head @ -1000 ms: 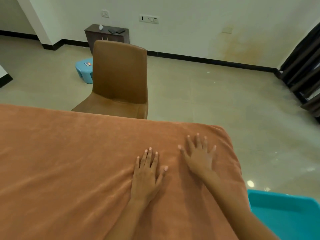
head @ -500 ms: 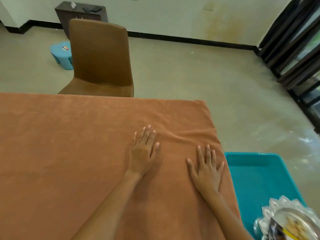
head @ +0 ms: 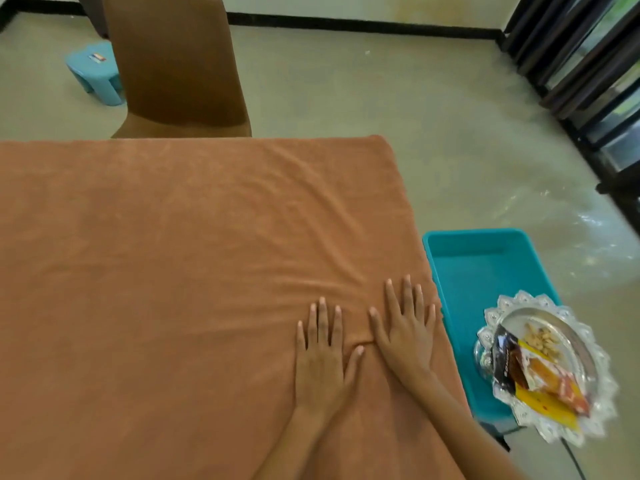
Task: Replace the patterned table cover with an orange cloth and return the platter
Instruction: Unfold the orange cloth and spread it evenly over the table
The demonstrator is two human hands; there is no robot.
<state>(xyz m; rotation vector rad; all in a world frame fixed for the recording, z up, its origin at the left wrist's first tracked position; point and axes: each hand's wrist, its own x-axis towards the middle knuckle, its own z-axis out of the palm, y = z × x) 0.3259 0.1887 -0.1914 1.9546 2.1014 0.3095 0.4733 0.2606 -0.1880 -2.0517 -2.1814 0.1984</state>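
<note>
The orange cloth (head: 180, 265) covers the whole visible top of the counter, its far edge and right edge draped over the sides. Shallow creases run across the fabric beyond the fingertips and toward the far right corner.

Left hand (head: 323, 358): palm down, fingers extended and slightly spread, lying flat on the cloth. The grip is open; nothing is held. Its thumb points toward the right hand, and a short fold of cloth sits between the two thumbs.

Right hand (head: 407, 332): palm down, fingers spread, flat on the cloth just beside the left hand and slightly farther forward. The grip is open; nothing is held. The little finger lies near the right edge of the counter.

To the right of the right hand, off the counter and lower, stands a teal tray (head: 481, 271). The platter (head: 543, 367), clear with a scalloped rim, rests on the near right part of this tray and overhangs its edge. It carries snack packets and a small heap of pale nuts.

Beyond both hands, past the far counter edge, stands a brown chair (head: 176, 67). A light blue stool (head: 95, 72) sits on the floor left of it.
</note>
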